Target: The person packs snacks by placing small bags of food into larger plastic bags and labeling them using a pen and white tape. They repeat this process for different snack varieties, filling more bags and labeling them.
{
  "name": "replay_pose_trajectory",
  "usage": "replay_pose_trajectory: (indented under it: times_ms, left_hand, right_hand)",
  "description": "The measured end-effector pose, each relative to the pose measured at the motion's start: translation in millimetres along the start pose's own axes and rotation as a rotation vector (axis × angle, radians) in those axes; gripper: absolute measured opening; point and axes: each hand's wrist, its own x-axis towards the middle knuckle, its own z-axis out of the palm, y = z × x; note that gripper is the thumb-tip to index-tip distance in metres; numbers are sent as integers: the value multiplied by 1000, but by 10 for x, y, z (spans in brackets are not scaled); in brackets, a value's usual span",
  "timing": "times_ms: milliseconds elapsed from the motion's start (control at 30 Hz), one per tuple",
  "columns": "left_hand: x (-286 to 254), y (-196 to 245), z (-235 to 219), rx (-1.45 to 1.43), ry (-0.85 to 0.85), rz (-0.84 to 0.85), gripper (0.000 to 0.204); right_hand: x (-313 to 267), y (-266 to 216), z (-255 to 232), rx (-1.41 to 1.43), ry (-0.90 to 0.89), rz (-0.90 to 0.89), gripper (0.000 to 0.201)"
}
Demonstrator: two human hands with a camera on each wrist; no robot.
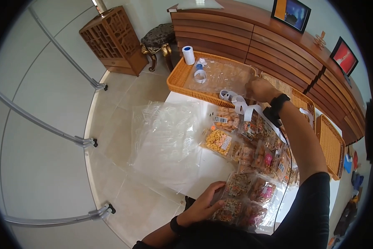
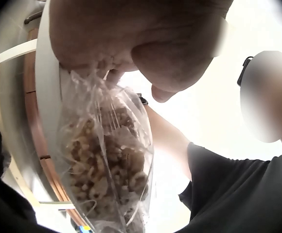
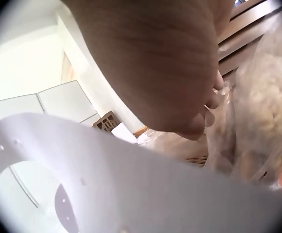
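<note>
My left hand (image 1: 203,205) grips the near left side of a clear plastic bag (image 1: 236,189) of snack packs; some have pink labels. In the left wrist view, gathered clear film meets the hand (image 2: 136,43), with curly brown snacks (image 2: 107,165) showing through below. Across the table, my right hand (image 1: 261,90) is over the wicker tray's near edge, fingers curled at clear plastic (image 1: 232,76). The right wrist view shows the fingertips (image 3: 206,116) pinching clear film (image 3: 221,131). A white label strip (image 1: 250,110) hangs below this hand and crosses the right wrist view.
Clear empty bags (image 1: 165,141) spread over the table's left side. Snack packs, including yellow ones (image 1: 218,141), crowd the middle. A wicker tray (image 1: 178,81) with label rolls stands behind, another basket (image 1: 331,145) at right. A wooden cabinet (image 1: 211,29) backs the table.
</note>
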Motion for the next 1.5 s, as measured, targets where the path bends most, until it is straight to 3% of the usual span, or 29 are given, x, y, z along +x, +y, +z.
replay_pose_trajectory:
  times_ms: [300,500,700,1100,1500]
  left_hand:
    - [35,63,-50,-84,-22,-37,56]
    - [40,52,-50,-61,-18,-33,55]
    - [46,100,-58,-53,-13,-57,53]
    - [41,73,-44,-31,-11,-64,54]
    - [39,80,-44,-45,-6,-79,54]
  right_hand:
    - [267,-3,225,-11,-62,-135,20]
    - [339,38,390,41,-16,-118,24]
    - [371,-30,214,58,-158,-56,17]
    - [291,-71,269,40,-91,22,23]
    - [368,19,256,94,-73,-106,12]
